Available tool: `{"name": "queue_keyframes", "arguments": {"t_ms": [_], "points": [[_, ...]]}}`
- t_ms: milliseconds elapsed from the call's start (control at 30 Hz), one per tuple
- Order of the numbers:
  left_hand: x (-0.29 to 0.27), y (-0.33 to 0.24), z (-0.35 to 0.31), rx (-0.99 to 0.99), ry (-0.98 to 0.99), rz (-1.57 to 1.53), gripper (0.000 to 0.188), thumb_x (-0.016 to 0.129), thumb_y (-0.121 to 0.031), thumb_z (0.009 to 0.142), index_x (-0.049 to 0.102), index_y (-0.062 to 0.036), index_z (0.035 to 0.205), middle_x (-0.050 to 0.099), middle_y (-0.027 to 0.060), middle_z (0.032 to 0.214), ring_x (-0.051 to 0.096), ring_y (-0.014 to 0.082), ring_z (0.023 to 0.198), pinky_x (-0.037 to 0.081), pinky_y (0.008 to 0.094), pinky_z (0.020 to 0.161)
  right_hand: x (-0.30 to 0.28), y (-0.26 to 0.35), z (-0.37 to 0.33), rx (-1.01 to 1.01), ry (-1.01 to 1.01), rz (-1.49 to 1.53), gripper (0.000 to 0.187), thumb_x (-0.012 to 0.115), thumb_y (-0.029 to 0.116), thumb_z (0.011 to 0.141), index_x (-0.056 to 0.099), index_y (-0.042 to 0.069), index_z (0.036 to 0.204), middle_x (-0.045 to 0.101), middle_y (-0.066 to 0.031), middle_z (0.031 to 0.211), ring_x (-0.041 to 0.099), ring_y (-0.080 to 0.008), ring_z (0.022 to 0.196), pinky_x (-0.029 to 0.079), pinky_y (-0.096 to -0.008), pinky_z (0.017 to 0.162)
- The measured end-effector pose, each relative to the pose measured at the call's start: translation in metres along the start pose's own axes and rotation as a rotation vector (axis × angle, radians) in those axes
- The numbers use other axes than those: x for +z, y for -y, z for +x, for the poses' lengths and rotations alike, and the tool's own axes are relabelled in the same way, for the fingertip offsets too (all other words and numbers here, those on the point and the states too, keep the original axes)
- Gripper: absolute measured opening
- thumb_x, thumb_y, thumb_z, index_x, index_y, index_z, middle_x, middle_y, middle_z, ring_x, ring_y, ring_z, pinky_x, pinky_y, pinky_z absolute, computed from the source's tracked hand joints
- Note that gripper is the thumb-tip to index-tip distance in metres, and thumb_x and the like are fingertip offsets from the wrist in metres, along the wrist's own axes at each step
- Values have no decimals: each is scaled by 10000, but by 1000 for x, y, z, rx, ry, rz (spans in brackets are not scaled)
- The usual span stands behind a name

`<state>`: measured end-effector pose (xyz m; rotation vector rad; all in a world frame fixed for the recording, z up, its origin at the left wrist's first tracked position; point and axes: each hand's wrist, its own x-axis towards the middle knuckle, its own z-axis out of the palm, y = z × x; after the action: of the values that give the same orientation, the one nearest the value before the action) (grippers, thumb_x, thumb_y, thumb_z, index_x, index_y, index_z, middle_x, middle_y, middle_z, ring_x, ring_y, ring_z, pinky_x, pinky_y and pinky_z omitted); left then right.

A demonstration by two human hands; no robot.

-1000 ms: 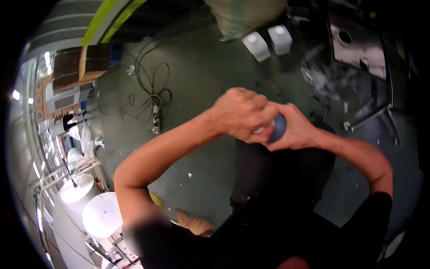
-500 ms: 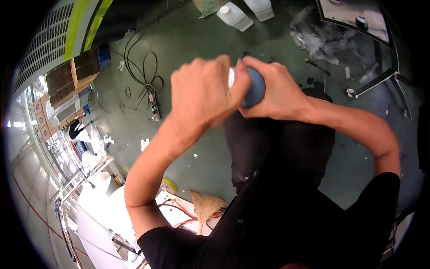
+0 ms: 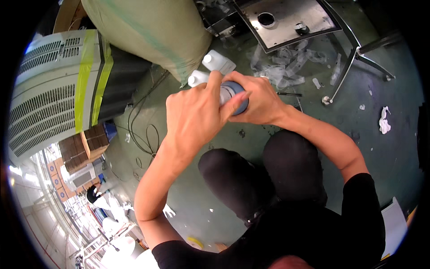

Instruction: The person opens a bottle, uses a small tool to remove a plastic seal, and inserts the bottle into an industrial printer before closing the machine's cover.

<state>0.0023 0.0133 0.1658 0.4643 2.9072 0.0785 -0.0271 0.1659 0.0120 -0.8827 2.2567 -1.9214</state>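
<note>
Both hands meet in front of my bent knees around one small cylinder with a blue-grey round end and a pale, whitish section. My left hand wraps the pale section from the left, its thumb lying across the blue-grey end. From the far right side, my right hand closes on the blue-grey part. My fingers cover much of the cylinder, so its exact kind is unclear. Just beyond my hands, two white plastic jugs stand on the floor.
A large pale green sack leans beyond the jugs. A grey vented machine stands left, with loose cable on the floor near it. Right lie clear plastic scraps below a black-edged panel. Another person is far left.
My view has swung, bringing the sack, jugs and panel further into sight. My knees appear more bent and apart. Both hands keep their grip on the cylinder, which appears turned.
</note>
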Motion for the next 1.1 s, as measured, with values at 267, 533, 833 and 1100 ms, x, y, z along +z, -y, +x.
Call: {"name": "queue_keyframes", "arguments": {"t_ms": [267, 533, 833, 1100], "points": [[43, 13, -10, -109, 38, -163, 450, 791, -345, 1015, 632, -80, 1343, 740, 165, 956, 736, 412, 824, 570, 471, 714, 1, -19, -22, 111, 38, -4, 651, 970, 207, 672, 653, 68, 1223, 782, -167, 1038, 772, -416, 959, 606, -468, 821], [60, 33, -22, 267, -190, -312, 410, 848, -394, 966, 693, -42, 1110, 697, 118, 829, 710, 350, 720, 551, 442, 647, 27, -30, -45, 81, -28, 35, 665, 957, 277, 694, 650, 73, 1248, 782, -202, 996, 763, -464, 954, 612, -505, 840], [73, 31, -52, -47, -132, -166, 506, 901, -347, 871, 735, -84, 1270, 659, 124, 914, 661, 317, 767, 539, 417, 694, 46, -23, -43, 12, -26, -63, 651, 966, 241, 693, 654, 83, 1242, 787, -193, 1034, 774, -440, 961, 618, -496, 823], [74, 50, -62, 132, -228, -380, 638, 892, -235, 848, 668, -69, 1422, 674, 157, 1187, 678, 358, 920, 560, 449, 782, 51, -25, -48, 52, 25, -38, 723, 1010, 239, 659, 661, 64, 1268, 790, -177, 1056, 795, -391, 966, 626, -459, 839]]}}
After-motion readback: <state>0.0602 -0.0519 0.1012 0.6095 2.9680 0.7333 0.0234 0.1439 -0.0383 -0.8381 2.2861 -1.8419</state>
